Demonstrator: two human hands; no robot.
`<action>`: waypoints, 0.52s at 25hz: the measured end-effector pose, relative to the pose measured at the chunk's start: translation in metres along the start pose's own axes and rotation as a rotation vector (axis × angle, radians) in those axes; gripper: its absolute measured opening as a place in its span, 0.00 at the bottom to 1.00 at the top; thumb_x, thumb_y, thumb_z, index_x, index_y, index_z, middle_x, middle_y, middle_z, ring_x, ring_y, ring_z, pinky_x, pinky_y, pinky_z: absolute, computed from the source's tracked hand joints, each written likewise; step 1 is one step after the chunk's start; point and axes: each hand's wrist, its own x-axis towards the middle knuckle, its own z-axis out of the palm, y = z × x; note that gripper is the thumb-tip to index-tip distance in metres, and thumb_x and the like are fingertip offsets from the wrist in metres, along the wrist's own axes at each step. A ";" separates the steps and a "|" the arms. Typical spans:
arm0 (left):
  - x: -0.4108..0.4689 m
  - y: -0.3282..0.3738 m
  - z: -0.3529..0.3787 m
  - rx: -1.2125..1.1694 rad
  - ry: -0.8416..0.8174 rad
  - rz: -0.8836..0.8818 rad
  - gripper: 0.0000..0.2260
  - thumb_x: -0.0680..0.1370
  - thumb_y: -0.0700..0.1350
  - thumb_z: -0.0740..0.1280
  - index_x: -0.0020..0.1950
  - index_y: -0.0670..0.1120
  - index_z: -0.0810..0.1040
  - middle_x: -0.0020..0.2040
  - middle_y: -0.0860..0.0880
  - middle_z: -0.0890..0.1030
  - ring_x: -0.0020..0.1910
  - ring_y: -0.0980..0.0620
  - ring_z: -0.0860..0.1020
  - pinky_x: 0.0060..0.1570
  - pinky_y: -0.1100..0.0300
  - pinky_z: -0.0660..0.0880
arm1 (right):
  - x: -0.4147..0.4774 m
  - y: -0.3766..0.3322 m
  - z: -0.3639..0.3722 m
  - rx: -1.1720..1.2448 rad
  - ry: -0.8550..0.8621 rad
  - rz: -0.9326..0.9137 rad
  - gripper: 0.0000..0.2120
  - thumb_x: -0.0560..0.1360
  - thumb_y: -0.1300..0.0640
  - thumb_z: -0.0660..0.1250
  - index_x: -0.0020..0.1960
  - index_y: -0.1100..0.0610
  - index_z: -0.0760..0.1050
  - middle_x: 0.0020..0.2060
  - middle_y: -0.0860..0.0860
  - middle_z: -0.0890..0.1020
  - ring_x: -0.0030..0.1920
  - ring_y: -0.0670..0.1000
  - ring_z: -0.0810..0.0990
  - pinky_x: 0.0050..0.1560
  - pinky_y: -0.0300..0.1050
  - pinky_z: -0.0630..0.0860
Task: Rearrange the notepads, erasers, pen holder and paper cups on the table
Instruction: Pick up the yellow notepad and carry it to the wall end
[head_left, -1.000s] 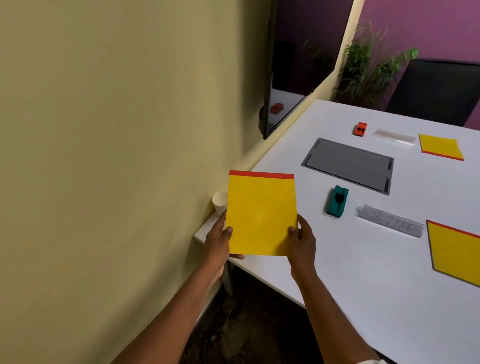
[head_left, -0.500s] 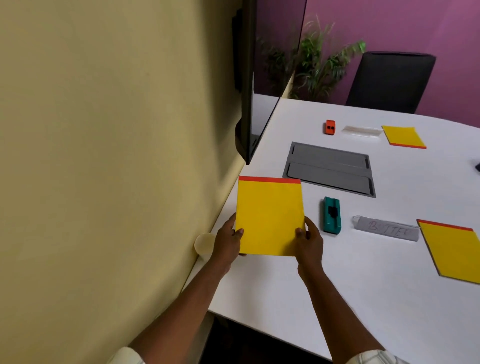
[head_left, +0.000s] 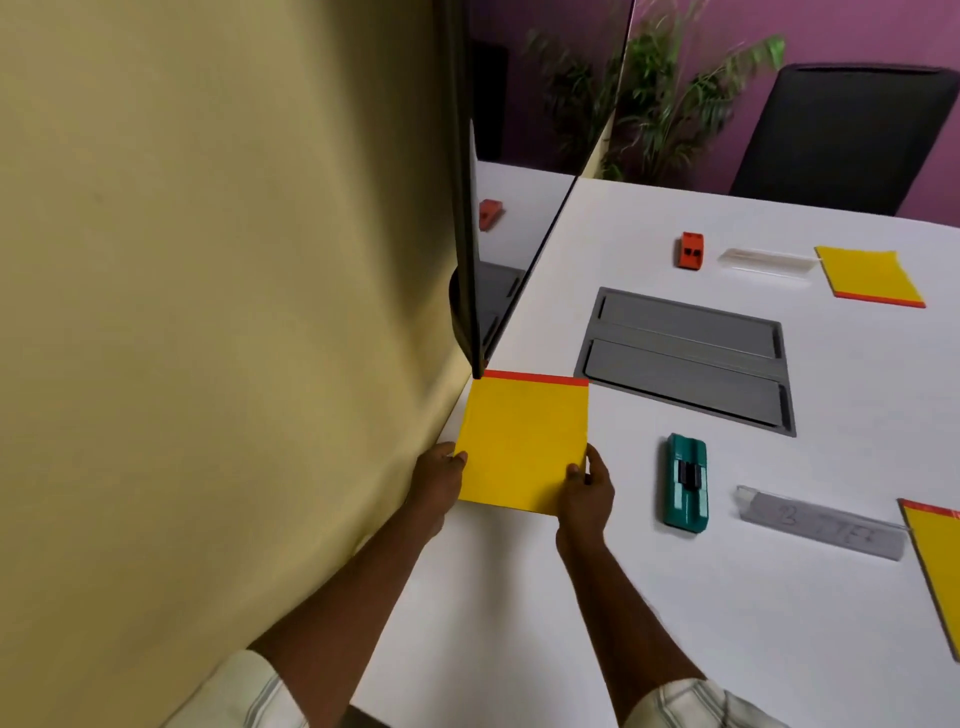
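Both hands (head_left: 436, 480) pinching yellow notepad (head_left: 524, 441) at its lower corners

notepad (head_left: 522, 441) is now further in over the table (head_left: 519, 623), by the wall; 1 s ago it hung at the near corner. its red top edge now meets the bottom corner of the wall screen (head_left: 470, 234). left hand (head_left: 435, 480) and right hand (head_left: 584, 493) move in with it. paper cup drops out of view.

Black chair (head_left: 841, 135), plant (head_left: 670, 104), wall screen (head_left: 514, 156)
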 end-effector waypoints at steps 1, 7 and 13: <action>0.010 0.002 0.004 0.007 0.006 0.006 0.17 0.80 0.39 0.60 0.69 0.36 0.69 0.69 0.40 0.72 0.61 0.46 0.73 0.50 0.67 0.64 | 0.009 0.002 0.007 -0.001 -0.003 0.009 0.20 0.81 0.62 0.57 0.73 0.55 0.65 0.68 0.56 0.72 0.64 0.58 0.72 0.63 0.55 0.71; 0.062 -0.006 0.014 0.116 0.013 -0.020 0.16 0.81 0.40 0.59 0.69 0.39 0.69 0.66 0.40 0.74 0.62 0.43 0.73 0.54 0.60 0.67 | 0.053 0.017 0.045 -0.036 -0.024 0.050 0.20 0.81 0.62 0.57 0.72 0.55 0.66 0.68 0.56 0.72 0.66 0.58 0.72 0.66 0.59 0.70; 0.088 -0.026 0.010 0.209 0.036 -0.107 0.20 0.81 0.42 0.59 0.72 0.38 0.65 0.70 0.40 0.69 0.68 0.42 0.68 0.63 0.55 0.66 | 0.063 0.044 0.068 -0.034 -0.031 0.132 0.20 0.82 0.62 0.57 0.72 0.55 0.66 0.68 0.55 0.73 0.65 0.58 0.72 0.66 0.58 0.70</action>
